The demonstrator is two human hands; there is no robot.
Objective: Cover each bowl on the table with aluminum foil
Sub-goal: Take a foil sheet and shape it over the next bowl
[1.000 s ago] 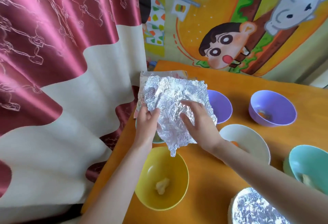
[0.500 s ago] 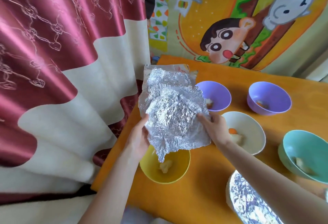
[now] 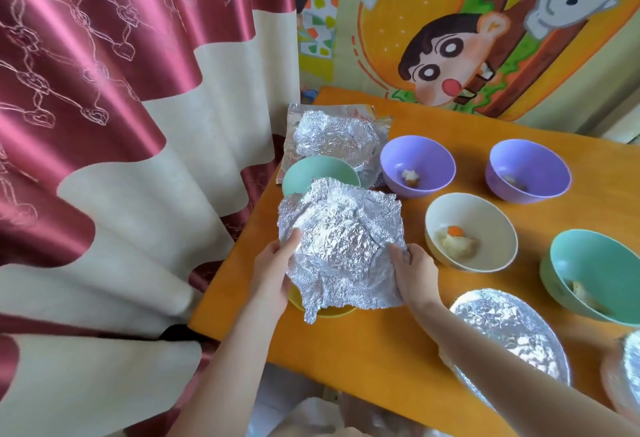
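- The left hand (image 3: 273,274) is pinching the left edge of the foil sheet (image 3: 339,246), thumb lying on top. The right hand (image 3: 414,270) is gripping the right edge, fingers curling around it.
- The sheet is hanging over the yellow bowl (image 3: 325,312), which is sitting at the near left corner of the table (image 3: 381,360).
- To do this step well, I would be centring the sheet's dished middle over the bowl, lowering it level, then folding the overhang down around the rim with both hands.
- The crumpled foil is probably tearing easily, so gentle pressing is suiting it better than pulling.
- The sheet is hiding nearly all of the yellow bowl. Only a sliver of its near rim is showing, so whether foil and rim are touching is unclear.
- The sheet is also blocking the near side of the green bowl (image 3: 318,173) beyond it.
- The frame is cutting off one foil-covered bowl (image 3: 632,364) at the right edge.
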